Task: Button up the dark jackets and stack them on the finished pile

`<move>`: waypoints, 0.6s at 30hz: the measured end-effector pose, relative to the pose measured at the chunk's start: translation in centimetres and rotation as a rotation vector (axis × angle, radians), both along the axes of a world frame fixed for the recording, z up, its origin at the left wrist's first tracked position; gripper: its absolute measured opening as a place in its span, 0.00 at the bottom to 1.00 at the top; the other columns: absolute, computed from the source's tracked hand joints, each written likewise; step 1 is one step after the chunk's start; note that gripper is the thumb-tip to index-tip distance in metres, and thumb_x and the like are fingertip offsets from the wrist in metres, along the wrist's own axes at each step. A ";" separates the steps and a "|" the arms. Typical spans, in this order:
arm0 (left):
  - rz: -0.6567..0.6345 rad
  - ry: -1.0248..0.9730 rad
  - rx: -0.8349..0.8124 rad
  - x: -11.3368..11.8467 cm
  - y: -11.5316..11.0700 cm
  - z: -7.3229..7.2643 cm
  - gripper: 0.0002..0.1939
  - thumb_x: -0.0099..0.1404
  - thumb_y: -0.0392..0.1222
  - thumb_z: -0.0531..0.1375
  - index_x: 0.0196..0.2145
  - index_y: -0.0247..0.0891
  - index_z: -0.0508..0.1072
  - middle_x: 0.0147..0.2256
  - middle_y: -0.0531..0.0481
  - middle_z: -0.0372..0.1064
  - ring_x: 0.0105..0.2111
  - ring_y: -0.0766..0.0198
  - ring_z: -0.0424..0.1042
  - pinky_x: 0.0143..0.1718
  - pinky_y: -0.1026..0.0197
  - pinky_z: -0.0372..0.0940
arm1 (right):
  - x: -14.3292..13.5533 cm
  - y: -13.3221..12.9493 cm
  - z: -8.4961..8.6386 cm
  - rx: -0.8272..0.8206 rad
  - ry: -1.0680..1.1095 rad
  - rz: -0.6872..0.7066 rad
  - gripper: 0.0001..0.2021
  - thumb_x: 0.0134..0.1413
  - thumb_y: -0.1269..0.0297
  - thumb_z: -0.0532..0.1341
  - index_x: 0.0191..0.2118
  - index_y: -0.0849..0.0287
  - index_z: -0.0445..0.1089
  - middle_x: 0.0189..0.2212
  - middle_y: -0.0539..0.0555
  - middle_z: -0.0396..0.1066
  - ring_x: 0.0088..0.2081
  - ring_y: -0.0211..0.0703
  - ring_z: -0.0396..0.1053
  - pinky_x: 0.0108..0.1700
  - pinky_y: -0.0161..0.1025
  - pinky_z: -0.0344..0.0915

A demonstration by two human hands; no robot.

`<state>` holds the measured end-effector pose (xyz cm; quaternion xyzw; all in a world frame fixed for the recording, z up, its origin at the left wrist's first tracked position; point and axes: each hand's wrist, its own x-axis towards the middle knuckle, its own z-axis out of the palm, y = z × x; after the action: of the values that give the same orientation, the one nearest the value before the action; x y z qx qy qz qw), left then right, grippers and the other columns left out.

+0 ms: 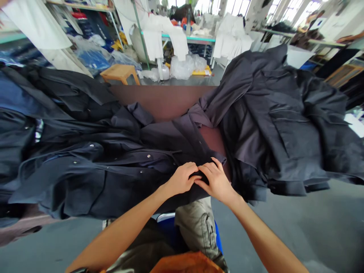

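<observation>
A dark navy jacket (122, 178) with metal snap buttons lies spread across the table in front of me, reaching from the left to the middle. My left hand (183, 178) pinches its fabric near the right end, thumb and fingers closed on the cloth. Right beside it, my right hand (214, 180) is curled on the same edge, its fingertips nearly touching the left hand's. The cloth between the hands is partly hidden by the fingers.
A heap of dark jackets (278, 125) hangs over the table's right end. More dark garments (57, 91) cover the left. The brown tabletop (170, 96) shows between. Beyond stand a wooden stool (121, 72), plastic bags (182, 67) and tables with white garments (227, 41).
</observation>
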<state>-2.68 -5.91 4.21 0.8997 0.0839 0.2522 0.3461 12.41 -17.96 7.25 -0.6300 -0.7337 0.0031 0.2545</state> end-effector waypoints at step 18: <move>0.199 0.061 -0.495 0.2 -0.9 -3.2 0.11 0.69 0.44 0.56 0.31 0.36 0.69 0.29 0.53 0.67 0.31 0.64 0.66 0.35 0.62 0.59 | 0.3 2.3 -5.9 -0.213 0.486 -0.081 0.12 0.58 0.55 0.64 0.34 0.58 0.67 0.32 0.49 0.71 0.38 0.43 0.69 0.48 0.43 0.60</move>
<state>-2.51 -6.85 1.06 0.7822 0.2414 0.2297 0.5265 12.67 -15.67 1.30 -0.6629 -0.6207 0.2213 0.3555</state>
